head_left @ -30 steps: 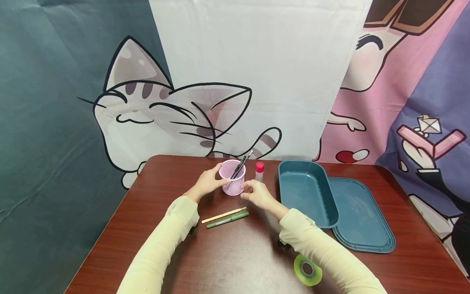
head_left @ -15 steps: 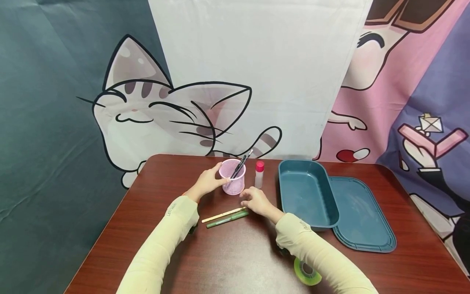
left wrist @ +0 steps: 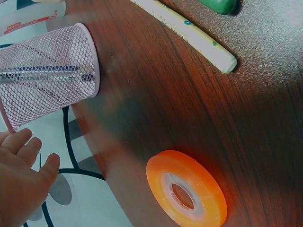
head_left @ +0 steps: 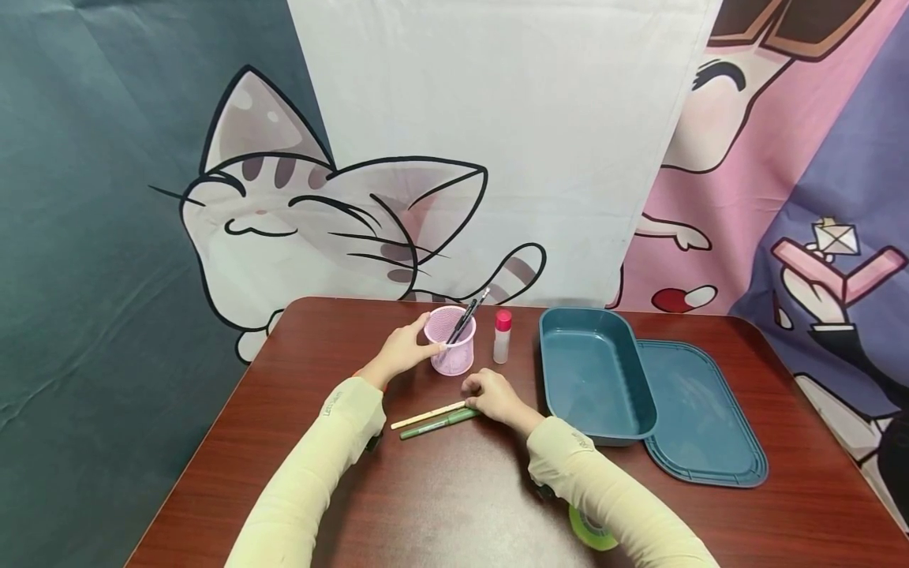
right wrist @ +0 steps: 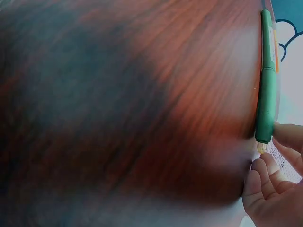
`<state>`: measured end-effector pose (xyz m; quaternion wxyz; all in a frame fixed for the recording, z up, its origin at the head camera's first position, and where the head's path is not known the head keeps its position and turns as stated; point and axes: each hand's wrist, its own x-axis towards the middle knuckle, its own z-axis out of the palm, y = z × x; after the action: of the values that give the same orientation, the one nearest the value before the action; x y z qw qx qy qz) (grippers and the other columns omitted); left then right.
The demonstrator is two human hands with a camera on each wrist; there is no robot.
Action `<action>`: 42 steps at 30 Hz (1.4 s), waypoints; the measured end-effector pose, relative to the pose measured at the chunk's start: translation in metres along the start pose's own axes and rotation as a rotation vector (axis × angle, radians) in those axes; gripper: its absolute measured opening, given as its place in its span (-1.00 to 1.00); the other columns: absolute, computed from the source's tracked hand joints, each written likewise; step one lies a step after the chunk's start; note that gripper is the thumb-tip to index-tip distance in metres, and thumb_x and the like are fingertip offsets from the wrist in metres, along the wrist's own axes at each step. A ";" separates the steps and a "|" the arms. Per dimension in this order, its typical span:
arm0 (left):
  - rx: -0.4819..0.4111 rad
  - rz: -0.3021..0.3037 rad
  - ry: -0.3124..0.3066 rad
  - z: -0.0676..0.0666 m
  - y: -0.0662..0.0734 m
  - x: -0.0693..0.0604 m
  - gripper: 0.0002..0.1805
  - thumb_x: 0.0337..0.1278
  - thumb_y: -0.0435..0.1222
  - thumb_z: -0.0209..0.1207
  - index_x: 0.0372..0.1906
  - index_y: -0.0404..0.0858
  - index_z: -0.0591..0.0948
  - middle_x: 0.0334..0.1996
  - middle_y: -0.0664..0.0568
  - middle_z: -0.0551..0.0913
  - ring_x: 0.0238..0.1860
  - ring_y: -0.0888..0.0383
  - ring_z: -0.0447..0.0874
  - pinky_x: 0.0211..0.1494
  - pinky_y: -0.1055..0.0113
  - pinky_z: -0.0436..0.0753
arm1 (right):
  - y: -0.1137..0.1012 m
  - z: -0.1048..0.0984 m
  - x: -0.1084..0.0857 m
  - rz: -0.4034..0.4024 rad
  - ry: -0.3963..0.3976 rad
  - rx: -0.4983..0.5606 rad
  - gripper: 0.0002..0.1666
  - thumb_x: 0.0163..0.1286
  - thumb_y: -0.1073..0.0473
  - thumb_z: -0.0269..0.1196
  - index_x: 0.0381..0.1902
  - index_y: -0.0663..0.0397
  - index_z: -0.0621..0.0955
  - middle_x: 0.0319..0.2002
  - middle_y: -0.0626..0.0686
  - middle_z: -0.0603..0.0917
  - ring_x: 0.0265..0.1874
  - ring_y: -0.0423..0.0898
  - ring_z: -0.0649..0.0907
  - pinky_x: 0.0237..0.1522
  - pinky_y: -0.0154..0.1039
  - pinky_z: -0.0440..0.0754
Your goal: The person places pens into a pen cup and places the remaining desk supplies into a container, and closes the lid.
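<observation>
Pink mesh cup stands upright toward the back of the table; left hand grips it, I judge, to steady it. Right hand is at the right ends of pale stick and green pen (pinching or just touching, I cannot tell).

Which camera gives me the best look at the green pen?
The right wrist view: the green pen shows large, along nearly its whole length. The head view shows it small, one end at the right hand; the left wrist view catches only one end at the top edge.
</observation>
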<state>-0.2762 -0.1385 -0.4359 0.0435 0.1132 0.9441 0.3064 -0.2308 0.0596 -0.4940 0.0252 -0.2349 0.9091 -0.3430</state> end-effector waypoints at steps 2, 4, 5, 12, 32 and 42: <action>-0.002 0.006 0.003 0.000 0.000 0.000 -0.14 -0.07 0.04 0.16 0.33 -0.21 0.12 0.23 -0.13 0.31 0.19 -0.08 0.33 0.19 0.06 0.32 | 0.000 0.001 -0.001 -0.003 -0.007 -0.017 -0.85 -0.10 0.31 0.33 -0.48 0.08 0.63 -0.47 -0.01 0.55 -0.42 -0.14 0.53 -0.34 -0.29 0.43; 0.000 0.013 0.008 0.000 0.000 0.001 -0.14 -0.07 0.04 0.16 0.33 -0.22 0.13 0.23 -0.14 0.32 0.18 -0.08 0.34 0.19 0.07 0.33 | 0.000 0.002 -0.001 -0.008 -0.014 -0.048 -0.86 -0.11 0.29 0.33 -0.49 0.05 0.63 -0.49 -0.03 0.53 -0.46 -0.16 0.51 -0.39 -0.31 0.41; 0.002 0.016 0.010 0.000 0.000 0.001 -0.14 -0.07 0.04 0.16 0.32 -0.22 0.13 0.23 -0.14 0.32 0.17 -0.09 0.35 0.18 0.06 0.33 | 0.000 0.002 -0.002 -0.005 -0.019 -0.061 -0.87 -0.11 0.29 0.33 -0.51 0.04 0.62 -0.50 -0.04 0.52 -0.48 -0.17 0.50 -0.41 -0.31 0.40; 0.008 0.029 0.011 -0.001 -0.001 0.002 -0.15 -0.08 0.03 0.16 0.32 -0.23 0.14 0.21 -0.15 0.34 0.16 -0.09 0.36 0.17 0.06 0.34 | -0.003 0.003 -0.004 0.025 -0.040 -0.121 -0.90 -0.10 0.26 0.31 -0.57 -0.05 0.60 -0.57 -0.10 0.44 -0.57 -0.22 0.41 -0.53 -0.34 0.31; 0.001 0.014 -0.002 0.001 0.001 0.000 -0.13 -0.07 0.04 0.17 0.33 -0.22 0.12 0.22 -0.14 0.32 0.18 -0.09 0.34 0.19 0.06 0.33 | 0.000 -0.003 -0.005 -0.023 -0.053 -0.106 -0.94 0.00 0.27 0.27 -0.54 0.05 0.57 -0.56 -0.08 0.40 -0.55 -0.23 0.39 -0.49 -0.37 0.32; 0.002 0.026 0.013 0.000 0.000 0.000 -0.16 -0.07 0.01 0.18 0.31 -0.24 0.15 0.21 -0.15 0.34 0.17 -0.09 0.35 0.18 0.07 0.33 | -0.012 -0.029 -0.005 -0.084 -0.038 -0.058 -0.95 -0.02 0.30 0.26 -0.56 0.07 0.58 -0.57 -0.08 0.46 -0.53 -0.24 0.45 -0.44 -0.40 0.37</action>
<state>-0.2759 -0.1382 -0.4360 0.0335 0.1235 0.9432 0.3066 -0.2271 0.0715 -0.4647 0.0212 -0.2798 0.9075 -0.3125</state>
